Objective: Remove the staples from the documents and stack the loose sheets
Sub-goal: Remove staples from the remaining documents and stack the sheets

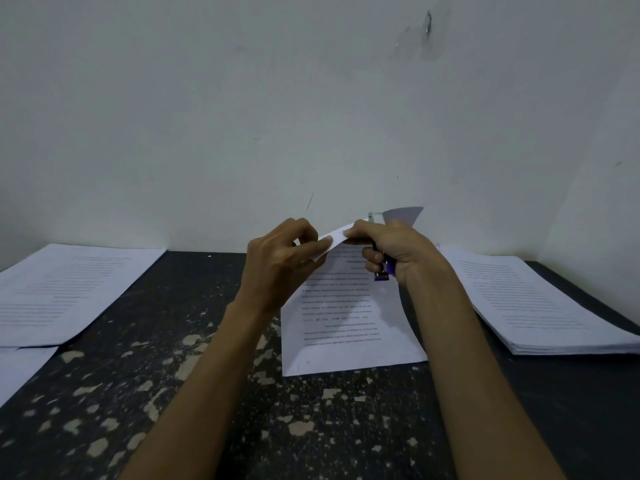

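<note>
A plain paperwork room, office or home; which cannot be told. A dark worktop with chipped, flaking paint meets a bare, scuffed white wall. Printed stacks lie at the worktop's ends: left stack, right stack.

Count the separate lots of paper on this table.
4: a left pile, a sheet at the lower-left edge, the document held up at centre, a thick right stack. More may lie outside the frame.

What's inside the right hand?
The right hand pinches the document corner and grips a purple tool, its end poking out below. The hand covers the rest, so its type is unclear.
</note>
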